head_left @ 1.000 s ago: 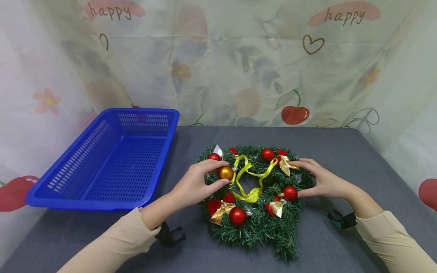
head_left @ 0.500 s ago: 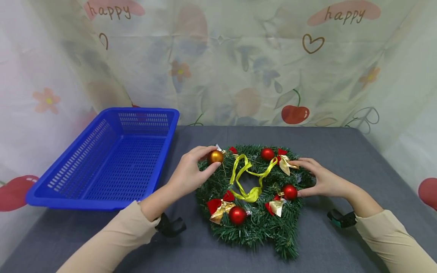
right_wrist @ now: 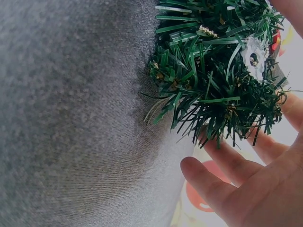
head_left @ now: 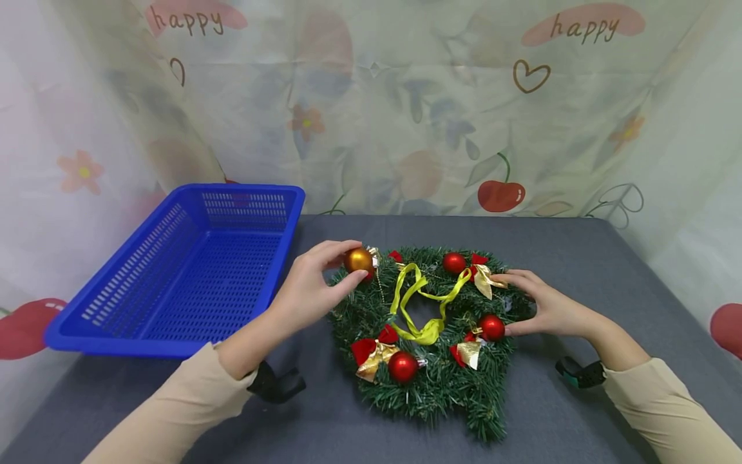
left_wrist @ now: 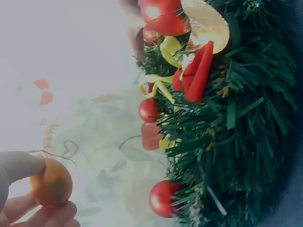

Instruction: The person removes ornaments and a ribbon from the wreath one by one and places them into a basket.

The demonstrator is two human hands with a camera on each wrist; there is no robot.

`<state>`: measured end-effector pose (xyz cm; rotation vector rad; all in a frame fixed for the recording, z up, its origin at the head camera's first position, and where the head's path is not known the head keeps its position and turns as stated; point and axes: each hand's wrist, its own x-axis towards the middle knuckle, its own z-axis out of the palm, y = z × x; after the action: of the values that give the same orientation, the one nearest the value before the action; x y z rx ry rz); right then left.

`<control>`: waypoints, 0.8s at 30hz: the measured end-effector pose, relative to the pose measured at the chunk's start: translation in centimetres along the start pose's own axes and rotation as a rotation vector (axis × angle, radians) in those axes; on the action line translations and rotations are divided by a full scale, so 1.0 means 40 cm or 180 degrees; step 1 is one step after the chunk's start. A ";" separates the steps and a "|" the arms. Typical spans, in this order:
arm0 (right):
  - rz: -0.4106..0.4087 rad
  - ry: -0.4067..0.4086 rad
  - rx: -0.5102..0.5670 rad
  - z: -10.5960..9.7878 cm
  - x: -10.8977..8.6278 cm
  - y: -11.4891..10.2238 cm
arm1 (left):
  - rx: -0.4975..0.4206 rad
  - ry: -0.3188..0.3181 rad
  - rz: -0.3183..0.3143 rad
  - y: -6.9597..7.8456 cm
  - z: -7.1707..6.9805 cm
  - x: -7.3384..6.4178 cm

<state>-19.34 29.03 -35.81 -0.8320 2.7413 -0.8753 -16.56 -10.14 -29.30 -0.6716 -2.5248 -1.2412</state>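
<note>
A dark grey cloth-covered table (head_left: pixel 556 248) is bearing a rectangular blue plastic basket (head_left: pixel 220 283) at the left and, near it, a bushy green artificial wreath (head_left: pixel 464 393). The right hand (head_left: pixel 547 308) is framing the wreath's right edge, its fingers spreading wide rather than gripping. The left hand (head_left: pixel 310 283) is pinching a shiny round gold ornament (head_left: pixel 359 259) between thumb and fingers, holding it raised over the wreath's far left part. Positioning that ornament there seems the step in hand; the next move is probably calling for a steady pinch and a free path for its thin cord (left_wrist: pixel 61 157) among the needles.
</note>
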 end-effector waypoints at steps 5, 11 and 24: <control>0.0011 0.0003 -0.0011 -0.001 0.000 -0.002 | 0.0019 0.0038 0.0039 0.011 -0.021 0.000; 0.0048 -0.0009 0.0007 -0.002 -0.001 -0.003 | 0.0082 0.0061 0.0021 0.019 -0.055 0.001; 0.0021 -0.0001 0.0016 0.000 0.000 0.000 | 0.0197 0.0225 -0.0136 0.009 -0.125 0.011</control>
<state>-19.35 29.05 -35.81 -0.8215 2.7390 -0.8803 -16.68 -13.79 -25.86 -0.5527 -2.5207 -1.1739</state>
